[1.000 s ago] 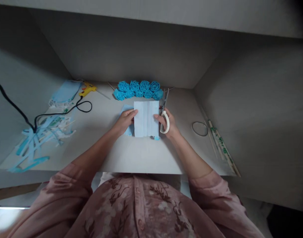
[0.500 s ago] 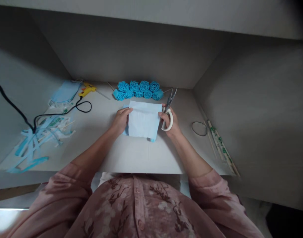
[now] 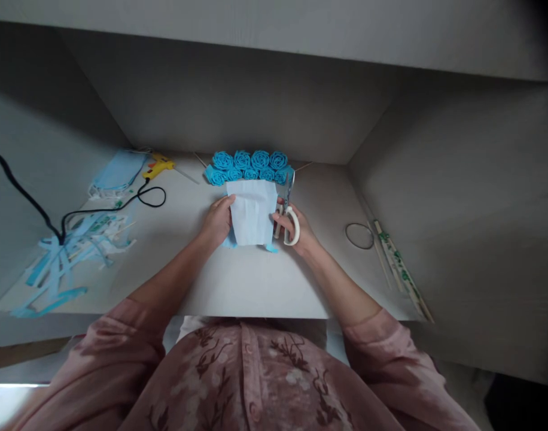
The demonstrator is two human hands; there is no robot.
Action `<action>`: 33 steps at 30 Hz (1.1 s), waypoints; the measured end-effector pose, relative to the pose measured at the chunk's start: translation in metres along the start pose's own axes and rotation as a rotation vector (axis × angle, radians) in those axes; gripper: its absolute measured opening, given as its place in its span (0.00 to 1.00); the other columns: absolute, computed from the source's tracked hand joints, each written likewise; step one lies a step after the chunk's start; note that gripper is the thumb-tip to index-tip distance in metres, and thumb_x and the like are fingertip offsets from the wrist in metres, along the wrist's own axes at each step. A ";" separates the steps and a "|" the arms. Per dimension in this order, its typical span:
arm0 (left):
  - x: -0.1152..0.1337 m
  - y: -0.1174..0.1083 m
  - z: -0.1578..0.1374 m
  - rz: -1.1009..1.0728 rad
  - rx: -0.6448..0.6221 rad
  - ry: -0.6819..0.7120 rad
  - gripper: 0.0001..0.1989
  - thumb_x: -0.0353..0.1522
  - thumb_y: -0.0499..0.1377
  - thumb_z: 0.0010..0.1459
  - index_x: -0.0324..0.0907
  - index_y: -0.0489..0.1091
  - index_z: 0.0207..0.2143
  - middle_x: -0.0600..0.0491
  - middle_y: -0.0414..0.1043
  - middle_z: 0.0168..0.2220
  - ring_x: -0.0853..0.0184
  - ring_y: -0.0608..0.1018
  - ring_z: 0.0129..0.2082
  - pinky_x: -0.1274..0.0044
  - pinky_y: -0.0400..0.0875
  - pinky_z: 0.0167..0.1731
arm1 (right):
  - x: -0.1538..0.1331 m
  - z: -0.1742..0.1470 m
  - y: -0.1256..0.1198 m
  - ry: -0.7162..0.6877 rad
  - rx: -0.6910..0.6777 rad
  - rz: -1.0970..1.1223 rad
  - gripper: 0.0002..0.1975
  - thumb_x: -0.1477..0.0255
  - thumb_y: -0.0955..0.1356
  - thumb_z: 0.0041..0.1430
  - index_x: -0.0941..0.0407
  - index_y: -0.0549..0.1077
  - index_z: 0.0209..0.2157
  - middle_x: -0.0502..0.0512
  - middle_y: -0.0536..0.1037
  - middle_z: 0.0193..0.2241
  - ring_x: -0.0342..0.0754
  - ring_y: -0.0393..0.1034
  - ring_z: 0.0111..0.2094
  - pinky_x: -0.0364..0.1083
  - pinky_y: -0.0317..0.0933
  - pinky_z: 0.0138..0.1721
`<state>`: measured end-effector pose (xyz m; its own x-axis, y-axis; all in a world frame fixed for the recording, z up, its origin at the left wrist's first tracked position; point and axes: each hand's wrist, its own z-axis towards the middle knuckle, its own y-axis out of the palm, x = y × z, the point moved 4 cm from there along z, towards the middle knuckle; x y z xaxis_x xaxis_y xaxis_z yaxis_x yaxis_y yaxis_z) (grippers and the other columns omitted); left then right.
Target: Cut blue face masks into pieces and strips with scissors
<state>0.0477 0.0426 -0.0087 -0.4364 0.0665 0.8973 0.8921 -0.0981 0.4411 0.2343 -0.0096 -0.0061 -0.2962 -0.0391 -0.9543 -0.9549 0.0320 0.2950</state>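
A pale blue-white sheet of thin mask fabric (image 3: 252, 214) hangs between my hands, with brighter blue layers showing behind its lower corners. My left hand (image 3: 218, 220) pinches its left edge, thumb in front. On the right edge, my right hand (image 3: 298, 226) grips the sheet between thumb and fingers while also carrying white-handled scissors (image 3: 292, 227). The scissors' blades point away from me, toward the back. Just behind the sheet, blue fabric roses (image 3: 251, 163) lie in two rows against the back wall.
Stacked blue face masks (image 3: 118, 170) and a yellow glue gun (image 3: 157, 166) lie at the back left. Its black cord (image 3: 94, 209) runs past cut blue strips (image 3: 61, 266). On the right are a thin ring (image 3: 359, 236) and wooden sticks with green-marked wrappers (image 3: 398, 263).
My right hand has moved left with the scissors, toward my left hand. The sheet between them now looks narrower and slightly creased.
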 end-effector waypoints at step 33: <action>0.005 0.003 -0.011 0.210 -0.049 -0.008 0.24 0.36 0.64 0.41 0.37 0.70 0.42 0.47 0.77 0.41 0.54 0.77 0.44 0.66 0.68 0.47 | -0.008 0.002 -0.005 -0.041 0.075 0.076 0.30 0.65 0.77 0.40 0.51 0.71 0.47 0.47 0.73 0.29 0.44 0.68 0.29 0.45 0.66 0.31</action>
<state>0.0469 0.0322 -0.0027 -0.2408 0.0474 0.9694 0.9564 -0.1583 0.2453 0.2414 -0.0073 0.0000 -0.3653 0.0075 -0.9309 -0.9251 0.1082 0.3639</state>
